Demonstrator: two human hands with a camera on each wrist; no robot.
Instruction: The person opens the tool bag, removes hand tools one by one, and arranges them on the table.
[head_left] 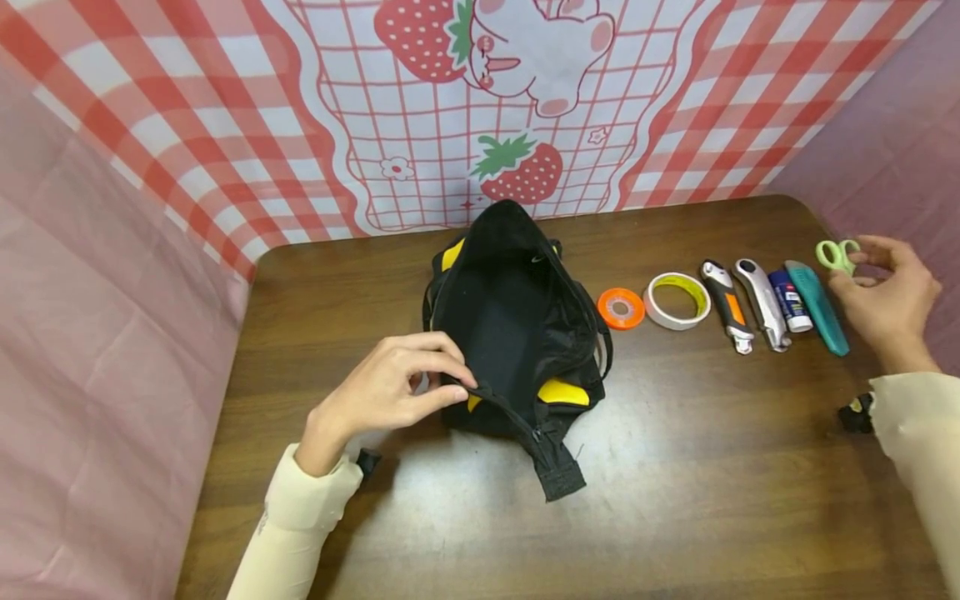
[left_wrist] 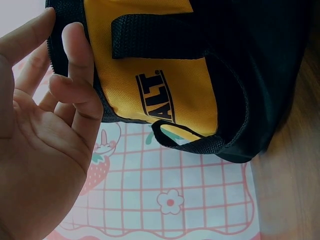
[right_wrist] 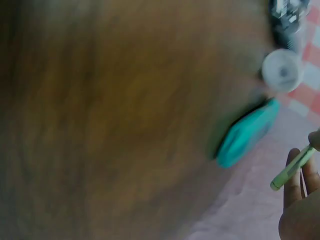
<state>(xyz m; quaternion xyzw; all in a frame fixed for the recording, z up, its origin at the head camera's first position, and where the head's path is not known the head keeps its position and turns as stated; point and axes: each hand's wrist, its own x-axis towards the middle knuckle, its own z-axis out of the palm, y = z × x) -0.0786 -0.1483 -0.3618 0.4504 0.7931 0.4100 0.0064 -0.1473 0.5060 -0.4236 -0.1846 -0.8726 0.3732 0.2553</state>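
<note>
My left hand pinches the zippered edge of a black and yellow tool bag between thumb and fingers. The bag gapes wide, with its dark inside showing. In the left wrist view, its yellow side panel carries black lettering and a black strap. Over at the far right, my right hand holds small light-green scissors above the table, handle loops showing in the head view. A teal, flat, long-shaped tool lies just left of this hand.
Left of the teal tool, in a row, lie a blue glue stick, a silver utility knife, an orange-and-black utility knife, a white tape roll and an orange tape roll. A strawberry-patterned cloth hangs behind the wooden table.
</note>
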